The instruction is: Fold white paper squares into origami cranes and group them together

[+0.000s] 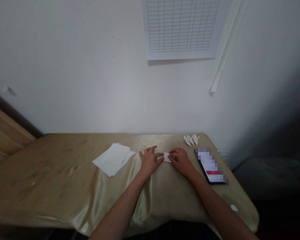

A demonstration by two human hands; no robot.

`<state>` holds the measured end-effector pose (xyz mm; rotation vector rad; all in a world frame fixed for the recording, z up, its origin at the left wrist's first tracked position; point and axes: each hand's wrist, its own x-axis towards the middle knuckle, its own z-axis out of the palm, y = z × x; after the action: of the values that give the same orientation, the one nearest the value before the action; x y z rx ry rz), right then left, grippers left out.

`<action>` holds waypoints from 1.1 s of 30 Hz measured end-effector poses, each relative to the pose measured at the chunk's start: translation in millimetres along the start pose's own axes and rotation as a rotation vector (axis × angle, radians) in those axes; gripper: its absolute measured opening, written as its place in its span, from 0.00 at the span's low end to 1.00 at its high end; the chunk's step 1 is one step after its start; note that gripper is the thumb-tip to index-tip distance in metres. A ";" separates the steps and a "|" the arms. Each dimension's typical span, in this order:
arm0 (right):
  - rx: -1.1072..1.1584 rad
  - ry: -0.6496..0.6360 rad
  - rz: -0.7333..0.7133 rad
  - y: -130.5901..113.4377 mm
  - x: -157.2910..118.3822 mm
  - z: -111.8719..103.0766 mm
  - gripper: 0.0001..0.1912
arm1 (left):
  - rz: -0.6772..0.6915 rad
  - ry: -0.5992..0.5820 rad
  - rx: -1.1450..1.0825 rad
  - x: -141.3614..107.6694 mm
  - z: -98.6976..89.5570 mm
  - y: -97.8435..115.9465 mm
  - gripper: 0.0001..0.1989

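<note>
A small white piece of folded paper (167, 157) lies low over the cloth between my two hands. My left hand (149, 161) has its thumb and index finger closed at the paper's left edge, while its other fingers stick out apart. At the right edge, the fingertips and thumb of my right hand (180, 160) pinch the same paper. Exact folds are too small to make out. Several small folded paper figures (191, 140) stand close together beyond my right hand. Left of my left hand lies a loose stack of white paper sheets (115, 157).
A gold satin cloth (65, 173) with wrinkles covers the table. A phone (210, 166) lies right of my right forearm. Near the front right corner is a small white scrap (234, 208). On the wall (102, 83) behind hangs a printed grid sheet (181, 28).
</note>
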<state>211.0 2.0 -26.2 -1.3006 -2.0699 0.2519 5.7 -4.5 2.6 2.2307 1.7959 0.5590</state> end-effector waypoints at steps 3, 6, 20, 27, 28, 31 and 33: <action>-0.006 -0.007 -0.002 2.3 -0.1 -0.7 0.07 | -0.006 -0.018 0.008 -0.2 -0.8 1.0 0.15; -0.017 -0.014 0.001 2.3 -0.3 -1.8 0.07 | 0.008 -0.023 -0.004 -0.9 -1.8 2.5 0.17; -0.097 -0.027 0.062 -1.5 -1.3 -3.6 0.03 | 0.006 0.010 -0.034 -3.1 5.6 6.1 0.07; -0.079 -0.027 0.110 -1.0 -2.7 -3.8 0.05 | -0.005 0.010 -0.028 -5.8 7.6 8.6 0.12; -0.072 -0.029 0.103 1.0 -2.7 -4.1 0.06 | -0.009 0.007 -0.028 -5.9 7.2 8.6 0.12; -0.057 -0.040 0.080 9.4 -2.6 -5.6 0.13 | -0.013 -0.012 -0.022 -5.6 5.4 8.6 0.13; -0.038 -0.046 0.086 14.8 -2.6 -7.2 0.17 | -0.010 -0.026 -0.017 -5.2 4.2 8.8 0.14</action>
<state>227.1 5.7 -29.2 -1.4208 -2.0685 0.2836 14.3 -11.3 1.5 2.2067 1.7820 0.5387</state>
